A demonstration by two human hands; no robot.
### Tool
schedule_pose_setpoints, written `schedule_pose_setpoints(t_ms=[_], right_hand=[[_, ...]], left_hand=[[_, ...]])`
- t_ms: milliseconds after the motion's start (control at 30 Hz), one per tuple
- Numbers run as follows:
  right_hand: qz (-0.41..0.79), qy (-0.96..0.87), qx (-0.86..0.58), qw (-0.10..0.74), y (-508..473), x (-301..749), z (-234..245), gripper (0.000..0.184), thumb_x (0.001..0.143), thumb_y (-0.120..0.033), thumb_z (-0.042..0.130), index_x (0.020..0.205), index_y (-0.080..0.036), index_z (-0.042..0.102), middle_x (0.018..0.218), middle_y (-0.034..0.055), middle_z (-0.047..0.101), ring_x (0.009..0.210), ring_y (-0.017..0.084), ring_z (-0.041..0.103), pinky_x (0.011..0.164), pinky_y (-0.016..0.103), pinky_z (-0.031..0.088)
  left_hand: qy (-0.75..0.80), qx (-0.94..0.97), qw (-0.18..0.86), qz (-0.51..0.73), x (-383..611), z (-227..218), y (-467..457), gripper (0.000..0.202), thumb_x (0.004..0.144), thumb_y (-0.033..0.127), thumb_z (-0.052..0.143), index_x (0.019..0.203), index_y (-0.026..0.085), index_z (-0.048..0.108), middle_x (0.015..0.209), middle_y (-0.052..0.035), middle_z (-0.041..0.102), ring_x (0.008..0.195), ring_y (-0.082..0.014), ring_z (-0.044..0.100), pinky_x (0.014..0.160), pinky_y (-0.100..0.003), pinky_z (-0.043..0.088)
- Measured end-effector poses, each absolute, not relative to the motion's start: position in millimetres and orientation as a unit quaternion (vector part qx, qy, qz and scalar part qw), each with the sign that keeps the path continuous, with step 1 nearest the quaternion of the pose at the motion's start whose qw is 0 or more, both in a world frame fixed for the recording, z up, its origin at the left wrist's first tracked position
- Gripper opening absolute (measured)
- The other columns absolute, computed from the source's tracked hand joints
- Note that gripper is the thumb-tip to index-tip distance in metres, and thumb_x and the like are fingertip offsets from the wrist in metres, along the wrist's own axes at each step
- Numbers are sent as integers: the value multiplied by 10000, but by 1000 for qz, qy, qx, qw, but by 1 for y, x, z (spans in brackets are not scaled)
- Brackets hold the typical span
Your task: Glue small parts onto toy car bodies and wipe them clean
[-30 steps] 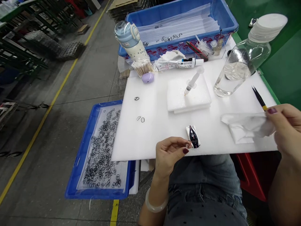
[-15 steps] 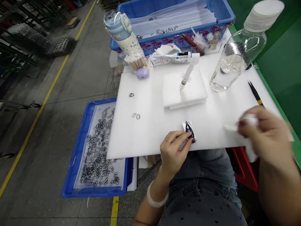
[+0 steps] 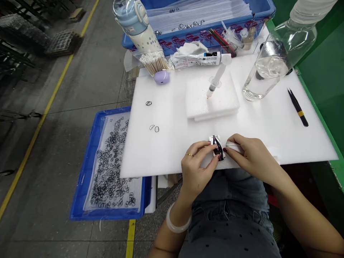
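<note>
Near the front edge of the white foam board (image 3: 166,150) lies a small glossy black and white piece (image 3: 217,146), its exact kind unclear. My left hand (image 3: 200,166) holds it between thumb and fingers. From the right side, my right hand (image 3: 248,154) pinches a folded white cloth (image 3: 234,146) whose end is right beside the piece; I cannot tell if they touch. Behind both hands, a syringe (image 3: 217,79) stands tilted on a white foam block (image 3: 199,107). Black tweezers with a yellow band (image 3: 298,107) lie at the right.
A clear bottle of liquid (image 3: 271,68) stands back right. Cotton swabs (image 3: 154,62), a purple case (image 3: 161,77), a tube (image 3: 199,60) and a blue tumbler (image 3: 134,25) line the back, before a blue bin (image 3: 188,42). Lower left, a blue tray (image 3: 80,193) holds many thin black rings.
My right hand has come left from the board's right side, bringing the white cloth beside the black piece. The tweezers are now fully uncovered. My left hand keeps its hold, and the view has shifted slightly.
</note>
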State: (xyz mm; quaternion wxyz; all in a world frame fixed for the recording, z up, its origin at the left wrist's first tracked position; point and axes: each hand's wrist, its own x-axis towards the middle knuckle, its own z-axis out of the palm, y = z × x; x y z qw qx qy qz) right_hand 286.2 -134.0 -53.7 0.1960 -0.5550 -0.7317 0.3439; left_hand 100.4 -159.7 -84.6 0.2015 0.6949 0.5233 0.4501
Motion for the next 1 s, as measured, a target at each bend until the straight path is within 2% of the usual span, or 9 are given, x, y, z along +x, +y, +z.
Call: schedule_pose_setpoints(t_ms=[167,833,900,1000], right_hand=[[350,-728,-563,176,-133,285,-51,145,938,-321,530,886,-196,584,679,-17,624,552,125,496,542,255,331],[323,-738,-576,143,-129,281,-48,190,938,-351,537,852,-190,590,681,12,628,550,138,498,541,267,301],[332,-737,-567,159,-129,283,-50,191,934,-354,549,845,-191,592,651,-2,612,529,130,485,534,263,305],[366,-722,-551,205,-132,289,-52,207,949,-373,542,862,-197,606,622,-23,598,502,114,468,521,251,322]], left_hand=[[528,687,228,445,98,-84,-159,200,839,125,708,1023,188,753,1175,-96,719,1008,-214,709,907,-406,614],[542,684,265,410,93,-78,-152,208,823,116,725,1002,222,739,1143,-72,709,1054,-229,694,903,-428,611],[514,720,276,376,85,-76,-144,327,818,146,750,1128,240,707,1254,-93,668,1153,-259,656,962,-461,584],[410,810,296,297,76,-74,-130,623,789,206,808,1358,293,569,1478,-109,527,1347,-307,520,1076,-517,498]])
